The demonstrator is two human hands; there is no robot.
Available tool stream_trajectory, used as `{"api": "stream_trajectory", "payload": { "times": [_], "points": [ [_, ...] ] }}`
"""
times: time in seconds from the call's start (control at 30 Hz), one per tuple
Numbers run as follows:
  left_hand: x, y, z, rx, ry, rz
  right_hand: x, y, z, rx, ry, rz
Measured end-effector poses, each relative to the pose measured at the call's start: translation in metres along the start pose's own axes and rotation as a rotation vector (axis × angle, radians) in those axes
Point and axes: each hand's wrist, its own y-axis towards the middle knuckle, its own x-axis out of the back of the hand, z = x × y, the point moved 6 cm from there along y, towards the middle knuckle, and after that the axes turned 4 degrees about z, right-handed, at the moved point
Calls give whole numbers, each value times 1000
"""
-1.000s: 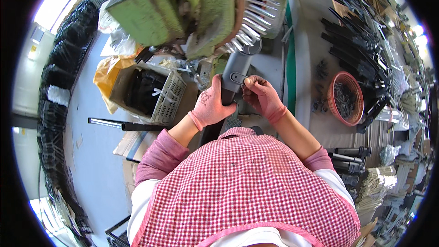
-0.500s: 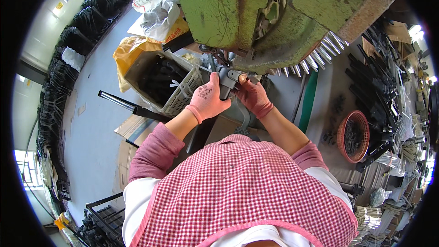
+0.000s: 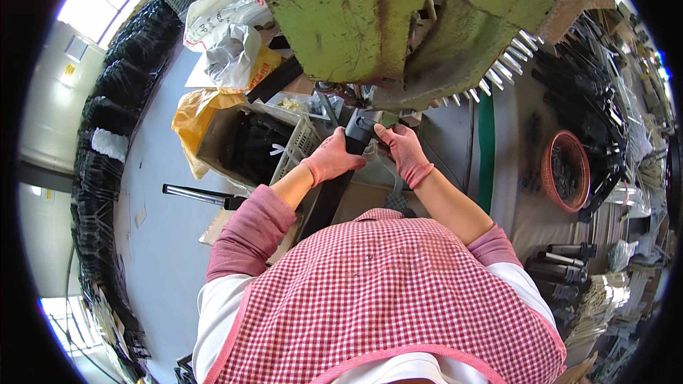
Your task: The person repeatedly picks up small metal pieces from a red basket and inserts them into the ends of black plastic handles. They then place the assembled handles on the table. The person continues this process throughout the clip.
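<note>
Both my hands wear pink gloves and meet just below the head of a green press [image 3: 341, 35]. My left hand [image 3: 333, 156] is wrapped round a dark tube [image 3: 329, 205] that slants down toward my apron. At the tube's upper end sits a black plastic joint [image 3: 359, 130], just under the press's tooling. My right hand [image 3: 405, 151] is closed at the joint's right side, thumb and fingertips pressed together. Whatever lies between those fingertips is too small to make out.
Left of my hands stands a pale plastic crate [image 3: 304, 144] with black parts, beside a yellow bag [image 3: 192, 124]. A long tube [image 3: 196, 193] sticks out at left. Metal rods [image 3: 506, 64] fringe the press. A red basket [image 3: 585, 171] stands right, near stacked black tubes [image 3: 569, 107].
The view has shifted somewhat. The joint has turned and now lies in line with the dark tube. My left thumb has come down, and my right hand has drawn slightly away to the right.
</note>
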Motion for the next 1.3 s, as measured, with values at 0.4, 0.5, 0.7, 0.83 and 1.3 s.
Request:
{"api": "stream_trajectory", "payload": {
  "times": [0.4, 0.5, 0.7, 0.83, 1.3],
  "points": [
    [1, -2, 1, -5, -6, 16, 3, -7, 0, -5, 78, -54],
    [-2, 1, 6, -17, -11, -14, 6, -8, -4, 12, 81, -9],
    [8, -5, -3, -66, -31, -59, 2, -9, 0, -76, 177, -28],
    [30, -19, -23, -191, 87, -64, -5, -13, 15, 59, 240, 14],
    [-146, 53, -183, -664, 77, 10, 65, -149, -39, -137, 141, -24]
  ]
}}
